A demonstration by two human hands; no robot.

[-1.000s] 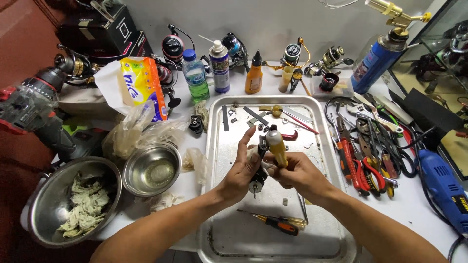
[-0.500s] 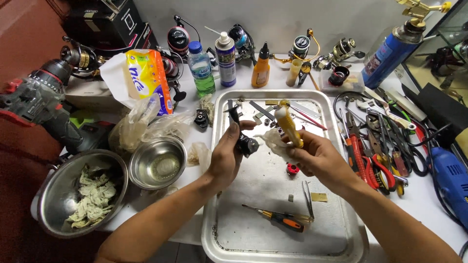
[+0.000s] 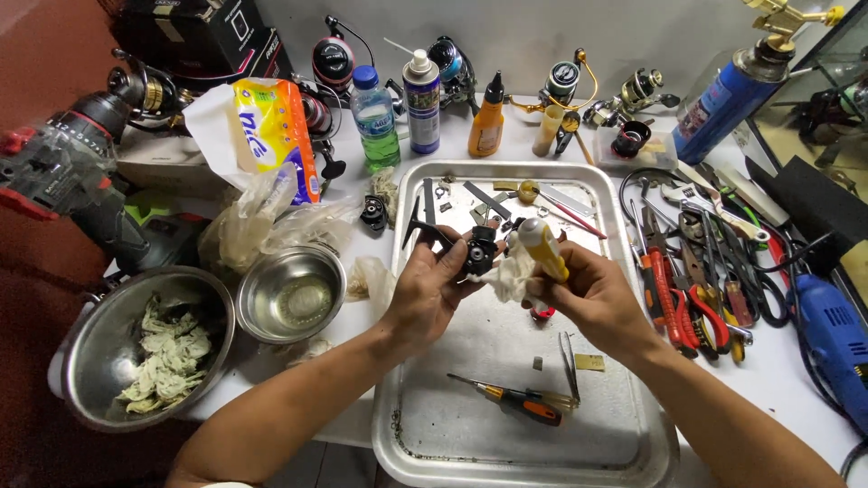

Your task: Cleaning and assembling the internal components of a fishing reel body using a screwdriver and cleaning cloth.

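Over a metal tray (image 3: 452,416), my left hand (image 3: 429,289) grips a black fishing reel body (image 3: 475,253) whose thin black arm sticks up to the left. My right hand (image 3: 588,294) holds a yellow-handled tool (image 3: 544,248) together with a crumpled white tissue (image 3: 508,278), pressed against the reel body. An orange-and-black screwdriver (image 3: 520,404), tweezers (image 3: 570,366) and small loose parts lie on the tray below and beyond my hands.
Left of the tray stand a small steel bowl (image 3: 291,294) and a big bowl of used tissue (image 3: 145,361). A drill (image 3: 68,172) lies far left. Bottles, spray cans and reels line the back. Pliers and cutters (image 3: 687,298) lie to the right, beside a blue power tool (image 3: 836,339).
Both hands have drifted a little lower over the tray with the reel body and the tool. The tissue now sits pressed against the reel.
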